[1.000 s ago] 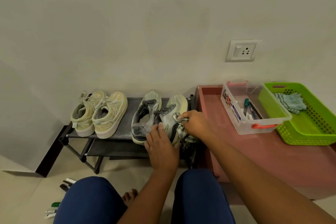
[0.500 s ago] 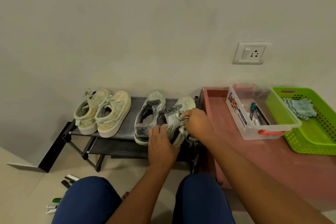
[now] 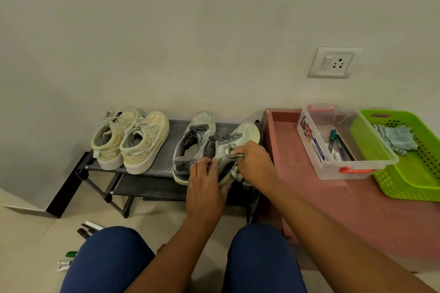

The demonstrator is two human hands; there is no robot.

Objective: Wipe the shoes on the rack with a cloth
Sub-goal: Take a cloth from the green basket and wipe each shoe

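Wiping the right grey sneaker (image 3: pixel 234 143), rightmost shoe on the rack (image 3: pixel 166 169). Right hand (image 3: pixel 256 163) grip closed round a bunched striped cloth (image 3: pixel 234 170), pressed against the sneaker's outer side. Left hand (image 3: pixel 205 188) steadying the heel end, fingers laid fairly straight over the collar, nothing pinched. Second grey sneaker (image 3: pixel 194 147) touching it, left of it on the rack; cream pair (image 3: pixel 133 140) further left on the rack, apparently not yet reached. To do it well: brace heel firmly, short strokes heel to toe along sidewall and sole edge, refold cloth to a clean face. Risk: shoving the shoe off the rack's front edge.
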